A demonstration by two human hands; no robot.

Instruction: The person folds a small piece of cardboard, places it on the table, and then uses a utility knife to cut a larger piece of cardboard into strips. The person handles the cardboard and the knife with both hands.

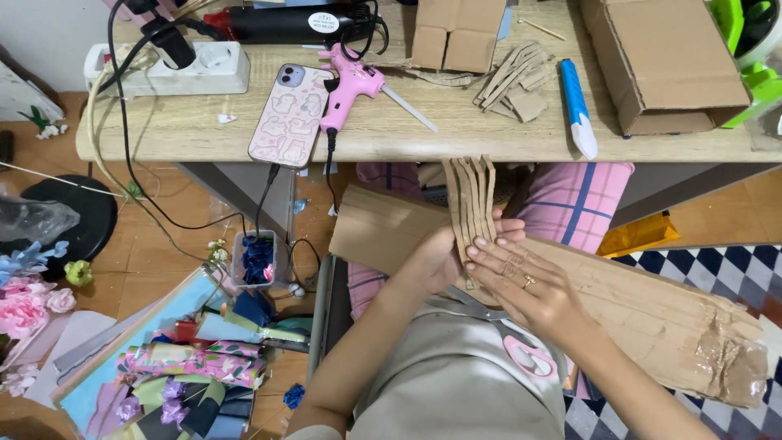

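Our left hand [440,259] grasps cardboard strips [470,204] | long axis away from us | right hand [521,281] rests flat, fingers extended, on them

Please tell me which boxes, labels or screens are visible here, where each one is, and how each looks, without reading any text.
Cardboard box: desk, far right; brown, open, lying on its side.
Flattened carton piece: desk top centre; brown, with folded flaps.
Label: on the black tool at the desk's back edge; white oval.
Phone: desk centre-left; lies screen down, pink patterned case, so no screen shows.
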